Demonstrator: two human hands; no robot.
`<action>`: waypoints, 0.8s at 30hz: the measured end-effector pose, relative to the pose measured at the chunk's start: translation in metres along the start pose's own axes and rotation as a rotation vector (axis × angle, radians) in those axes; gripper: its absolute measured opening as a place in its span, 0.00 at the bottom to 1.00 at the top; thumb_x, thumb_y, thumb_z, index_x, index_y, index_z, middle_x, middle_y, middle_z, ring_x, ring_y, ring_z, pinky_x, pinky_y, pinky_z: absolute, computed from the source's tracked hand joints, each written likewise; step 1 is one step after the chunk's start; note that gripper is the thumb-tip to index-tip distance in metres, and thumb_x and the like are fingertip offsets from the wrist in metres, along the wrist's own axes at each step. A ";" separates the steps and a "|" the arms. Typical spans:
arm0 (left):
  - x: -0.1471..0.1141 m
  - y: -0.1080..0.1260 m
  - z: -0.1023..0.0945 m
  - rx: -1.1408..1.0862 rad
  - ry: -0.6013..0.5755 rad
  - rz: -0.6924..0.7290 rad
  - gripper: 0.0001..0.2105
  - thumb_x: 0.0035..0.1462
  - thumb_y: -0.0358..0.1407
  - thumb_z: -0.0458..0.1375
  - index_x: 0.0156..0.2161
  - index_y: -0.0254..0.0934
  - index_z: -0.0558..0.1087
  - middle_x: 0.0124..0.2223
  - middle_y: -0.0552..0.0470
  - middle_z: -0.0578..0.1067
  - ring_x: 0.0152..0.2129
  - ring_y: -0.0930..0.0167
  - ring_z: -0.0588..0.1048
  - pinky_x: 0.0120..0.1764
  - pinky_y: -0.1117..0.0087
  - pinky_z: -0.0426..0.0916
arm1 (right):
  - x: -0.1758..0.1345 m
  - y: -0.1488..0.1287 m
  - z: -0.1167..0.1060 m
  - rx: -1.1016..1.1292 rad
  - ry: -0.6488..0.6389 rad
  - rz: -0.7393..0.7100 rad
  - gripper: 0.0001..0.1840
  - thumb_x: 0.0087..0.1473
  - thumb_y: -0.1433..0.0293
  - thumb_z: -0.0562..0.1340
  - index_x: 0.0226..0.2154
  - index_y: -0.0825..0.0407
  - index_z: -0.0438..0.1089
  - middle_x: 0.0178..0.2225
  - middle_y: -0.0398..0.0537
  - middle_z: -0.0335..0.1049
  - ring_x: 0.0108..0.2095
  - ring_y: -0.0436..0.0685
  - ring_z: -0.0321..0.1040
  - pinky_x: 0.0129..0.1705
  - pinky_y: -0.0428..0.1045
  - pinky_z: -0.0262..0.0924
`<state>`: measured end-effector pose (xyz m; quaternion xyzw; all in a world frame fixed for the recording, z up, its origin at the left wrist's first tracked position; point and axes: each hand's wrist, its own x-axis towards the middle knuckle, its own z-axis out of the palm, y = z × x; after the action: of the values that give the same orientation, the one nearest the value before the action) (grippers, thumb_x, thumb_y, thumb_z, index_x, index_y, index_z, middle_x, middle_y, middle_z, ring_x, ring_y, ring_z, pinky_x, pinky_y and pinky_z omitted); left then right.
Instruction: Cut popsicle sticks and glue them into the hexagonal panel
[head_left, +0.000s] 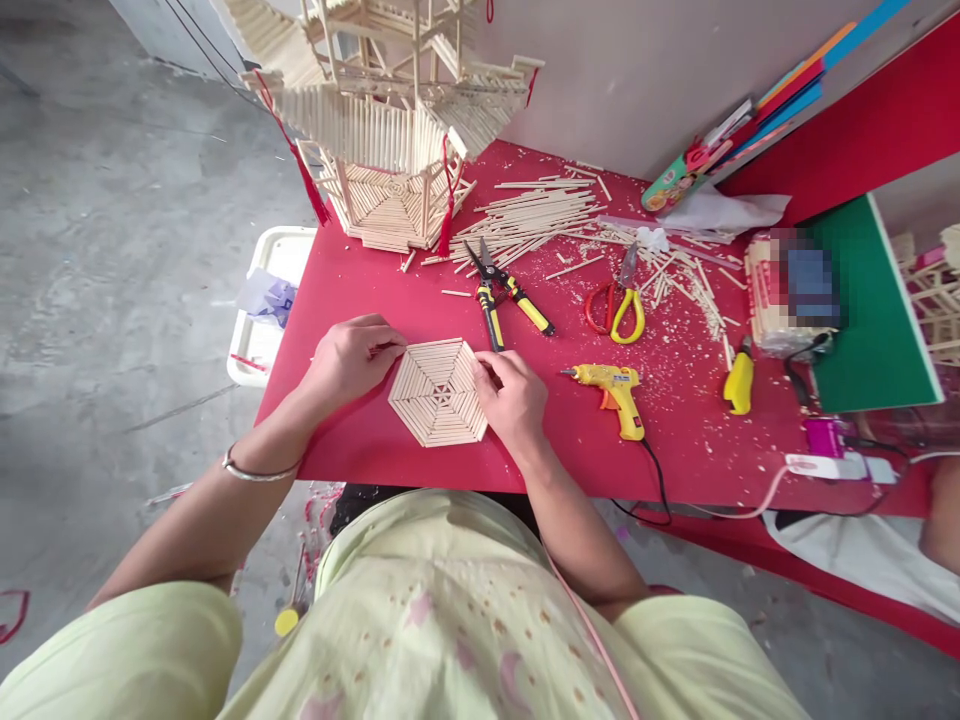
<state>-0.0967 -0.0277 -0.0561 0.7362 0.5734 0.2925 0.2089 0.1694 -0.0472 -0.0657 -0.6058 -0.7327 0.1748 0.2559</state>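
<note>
Shirt (450,600) is nearest; past it, a hexagon (441,405) lies flat between left hand (354,357) and right hand (516,400), both curled, pinching its edges.

A white tray (239,345) with a purple-patterned plastic wrapper (271,298) on it lies left of the left hand (352,358), past the desk's (375,285) edge. Well to the right of the right hand (516,402) are a green board (862,290) and a white power strip (832,465); farther forward, a printed tube (670,186) leans.
</note>
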 end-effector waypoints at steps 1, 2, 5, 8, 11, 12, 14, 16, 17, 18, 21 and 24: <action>0.000 0.000 0.000 0.011 -0.001 0.016 0.12 0.63 0.37 0.56 0.38 0.39 0.83 0.40 0.47 0.82 0.33 0.66 0.79 0.38 0.66 0.73 | 0.000 0.000 0.000 -0.007 -0.006 0.000 0.19 0.72 0.58 0.55 0.50 0.43 0.79 0.46 0.50 0.80 0.45 0.60 0.78 0.50 0.51 0.69; 0.001 0.000 0.000 0.023 -0.003 0.030 0.12 0.63 0.37 0.56 0.38 0.39 0.83 0.39 0.47 0.82 0.34 0.65 0.79 0.39 0.66 0.73 | 0.000 -0.001 -0.001 -0.015 -0.012 -0.001 0.18 0.72 0.58 0.55 0.50 0.43 0.79 0.46 0.50 0.80 0.45 0.59 0.78 0.49 0.51 0.69; 0.001 -0.001 0.000 0.045 -0.015 0.065 0.13 0.65 0.36 0.55 0.39 0.39 0.83 0.40 0.46 0.82 0.35 0.65 0.79 0.39 0.66 0.73 | 0.001 -0.001 0.000 -0.021 0.004 -0.015 0.17 0.71 0.59 0.56 0.50 0.43 0.79 0.45 0.50 0.80 0.44 0.58 0.78 0.48 0.50 0.68; 0.001 -0.002 0.000 0.048 -0.021 0.094 0.12 0.66 0.36 0.55 0.40 0.38 0.83 0.40 0.46 0.81 0.35 0.65 0.79 0.39 0.66 0.73 | 0.000 0.000 0.002 0.008 0.057 -0.044 0.15 0.71 0.60 0.59 0.49 0.46 0.79 0.44 0.48 0.80 0.43 0.56 0.78 0.47 0.48 0.67; 0.001 -0.002 -0.001 0.050 -0.020 0.112 0.12 0.66 0.34 0.56 0.40 0.37 0.83 0.40 0.46 0.81 0.35 0.66 0.79 0.39 0.66 0.72 | -0.001 0.002 0.004 0.015 0.082 -0.063 0.14 0.70 0.61 0.60 0.50 0.46 0.80 0.44 0.47 0.80 0.43 0.55 0.77 0.46 0.47 0.66; 0.001 -0.002 -0.001 0.051 -0.022 0.116 0.11 0.66 0.33 0.56 0.40 0.36 0.83 0.40 0.46 0.81 0.35 0.66 0.79 0.38 0.66 0.72 | -0.001 0.003 0.005 0.010 0.082 -0.064 0.14 0.70 0.61 0.60 0.50 0.47 0.80 0.44 0.47 0.80 0.43 0.55 0.77 0.46 0.47 0.66; 0.001 -0.002 -0.001 0.048 -0.025 0.122 0.11 0.66 0.32 0.56 0.40 0.36 0.83 0.40 0.46 0.82 0.35 0.66 0.79 0.38 0.66 0.72 | -0.001 0.003 0.005 0.002 0.077 -0.061 0.14 0.70 0.62 0.60 0.50 0.47 0.80 0.44 0.47 0.80 0.43 0.55 0.77 0.45 0.48 0.66; 0.001 -0.003 -0.001 0.039 -0.028 0.123 0.11 0.65 0.33 0.56 0.40 0.36 0.83 0.40 0.46 0.82 0.35 0.66 0.79 0.38 0.66 0.72 | -0.001 0.002 0.005 -0.001 0.076 -0.059 0.14 0.70 0.62 0.60 0.50 0.47 0.80 0.43 0.47 0.80 0.42 0.55 0.77 0.45 0.48 0.66; 0.001 -0.003 -0.001 0.033 -0.028 0.122 0.11 0.65 0.33 0.56 0.40 0.36 0.83 0.40 0.45 0.82 0.35 0.66 0.79 0.39 0.66 0.72 | -0.001 0.001 0.005 -0.004 0.075 -0.058 0.14 0.70 0.62 0.60 0.49 0.47 0.80 0.43 0.47 0.80 0.42 0.55 0.77 0.45 0.48 0.66; 0.001 -0.004 -0.001 0.028 -0.028 0.121 0.12 0.65 0.34 0.56 0.40 0.37 0.83 0.40 0.45 0.82 0.35 0.66 0.79 0.39 0.66 0.72 | 0.000 0.001 0.004 -0.008 0.074 -0.056 0.14 0.70 0.62 0.60 0.49 0.46 0.80 0.43 0.47 0.80 0.42 0.55 0.77 0.45 0.48 0.65; 0.001 -0.007 0.000 0.019 -0.020 0.117 0.12 0.65 0.35 0.56 0.40 0.37 0.83 0.40 0.45 0.82 0.35 0.66 0.79 0.39 0.66 0.72 | 0.000 0.000 0.004 -0.022 0.063 -0.048 0.14 0.71 0.61 0.59 0.49 0.46 0.80 0.43 0.47 0.80 0.42 0.55 0.77 0.45 0.48 0.65; 0.001 -0.008 0.001 0.010 -0.009 0.120 0.12 0.64 0.35 0.56 0.40 0.37 0.83 0.39 0.46 0.82 0.34 0.66 0.79 0.37 0.67 0.71 | 0.000 -0.001 0.003 -0.026 0.051 -0.039 0.15 0.71 0.61 0.59 0.49 0.46 0.79 0.44 0.48 0.80 0.42 0.55 0.77 0.45 0.48 0.65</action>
<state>-0.1015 -0.0248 -0.0614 0.7716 0.5288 0.2984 0.1896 0.1667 -0.0474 -0.0678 -0.5989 -0.7399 0.1447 0.2702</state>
